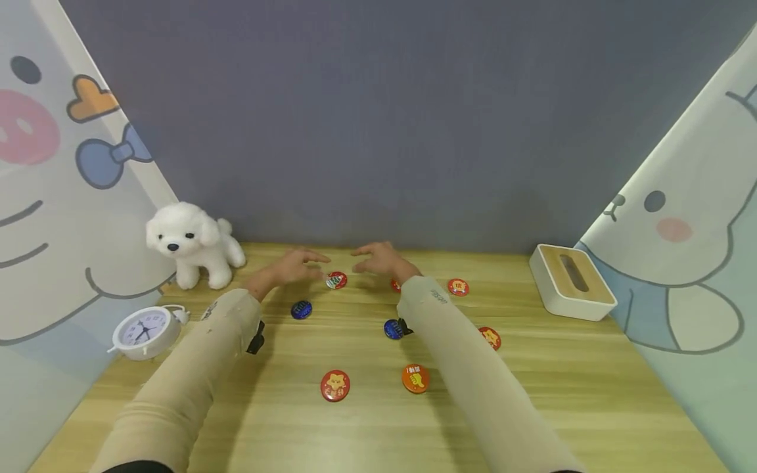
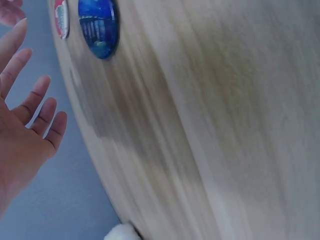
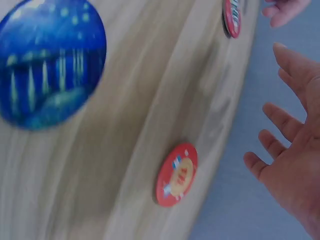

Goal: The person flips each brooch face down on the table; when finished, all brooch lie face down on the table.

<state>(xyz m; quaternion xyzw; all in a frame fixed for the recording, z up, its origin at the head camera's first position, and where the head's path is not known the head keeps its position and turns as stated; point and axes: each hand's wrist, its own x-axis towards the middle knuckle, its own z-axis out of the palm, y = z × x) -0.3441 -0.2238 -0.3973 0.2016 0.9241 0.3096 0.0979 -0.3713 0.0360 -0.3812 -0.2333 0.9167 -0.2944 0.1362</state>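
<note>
The left hand and right hand hover empty above the desk, fingers spread — the red tree badge lies flat, between and below them. Pinching it low, by opposite rim edges, would likely lift something so flat best.

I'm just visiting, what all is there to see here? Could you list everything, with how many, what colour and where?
Table: 1, pale wood, across the bottom
Red badges: 5, three along the back, one at right, one in front
Blue badges: 2, mid-table
Orange badge: 1, front
Toy dog: 1, white, back left
Clock: 1, white, left
Tissue box: 1, white with wooden top, back right
Back wall: 1, grey, behind the table
Cartoon panels: 2, pale, either side
Beige sleeves: 2, over the table
Left hand: 1, bare, back
Right hand: 1, bare, back
</note>
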